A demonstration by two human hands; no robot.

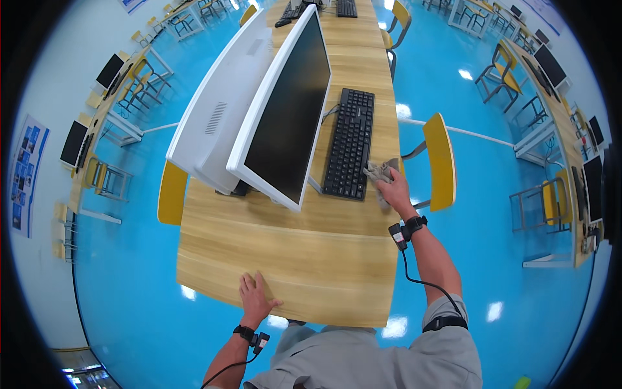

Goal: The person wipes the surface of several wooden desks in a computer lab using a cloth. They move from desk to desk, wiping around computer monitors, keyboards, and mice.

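Note:
My right hand (395,189) is closed on a crumpled grey cloth (381,171), pressed to the tabletop at the right edge of the desk. The cloth lies against the right side of a black keyboard (350,139). Fingers spread, my left hand (255,298) rests flat on the near left edge of the wooden desk (291,240). Left of the keyboard stands a white-framed monitor (288,110) with a dark screen. Backed up to it is a second white monitor (217,107), seen from behind.
Yellow chairs stand beside the desk, one at the right (439,162) and one at the left (171,193). Farther along the desk lie a mouse (283,23) and another keyboard (346,8). Desks with monitors line both walls over a glossy blue floor (479,220).

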